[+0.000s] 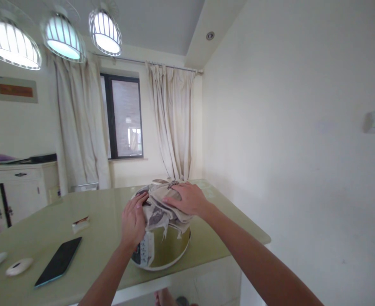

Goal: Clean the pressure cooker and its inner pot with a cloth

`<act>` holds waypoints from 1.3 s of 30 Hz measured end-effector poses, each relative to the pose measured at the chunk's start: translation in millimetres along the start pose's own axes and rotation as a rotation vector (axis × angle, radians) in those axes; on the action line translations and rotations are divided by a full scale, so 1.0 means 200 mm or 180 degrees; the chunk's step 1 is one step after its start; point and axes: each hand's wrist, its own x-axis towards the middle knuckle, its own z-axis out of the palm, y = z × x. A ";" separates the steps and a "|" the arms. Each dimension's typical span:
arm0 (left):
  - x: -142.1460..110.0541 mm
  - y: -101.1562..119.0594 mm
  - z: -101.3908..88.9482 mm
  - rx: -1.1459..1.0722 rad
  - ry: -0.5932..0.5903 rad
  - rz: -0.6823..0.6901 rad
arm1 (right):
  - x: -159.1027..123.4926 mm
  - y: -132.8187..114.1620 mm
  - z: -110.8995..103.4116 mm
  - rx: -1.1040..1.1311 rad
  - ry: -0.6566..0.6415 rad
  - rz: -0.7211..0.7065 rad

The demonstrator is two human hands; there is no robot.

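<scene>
A crumpled beige-and-grey patterned cloth (160, 210) lies bunched over the back of a round, white-rimmed thing with a shiny surface (170, 250), which stands near the table's front edge. I cannot tell whether it is a mirror or a glass-topped dish; a printed label shows on its left part. My left hand (134, 221) holds the cloth's left side, fingers curved against it. On the upper right of the cloth rests my right hand (185, 199), its thumb and fingers around the folds. The cloth hides the round thing's far half.
On the green-topped table (107, 238) to the left lie a black phone (59, 261), a white oval computer mouse (19, 267) and a small white box (80, 224). A bare wall (289, 148) rises on the right. Three lamps (105, 32) hang overhead at left.
</scene>
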 end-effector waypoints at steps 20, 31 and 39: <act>-0.02 0.02 0.03 0.0282 0.0111 0.0109 | 0.13 0.05 0.06 0.0148 -0.0376 -0.0645; -0.02 0.02 0.01 0.0141 0.0045 0.0034 | 0.07 -0.02 0.11 0.0338 -0.0164 -0.0641; -0.02 0.03 0.02 0.0126 0.0108 -0.0032 | 0.14 0.13 0.10 0.0465 -0.0390 0.0071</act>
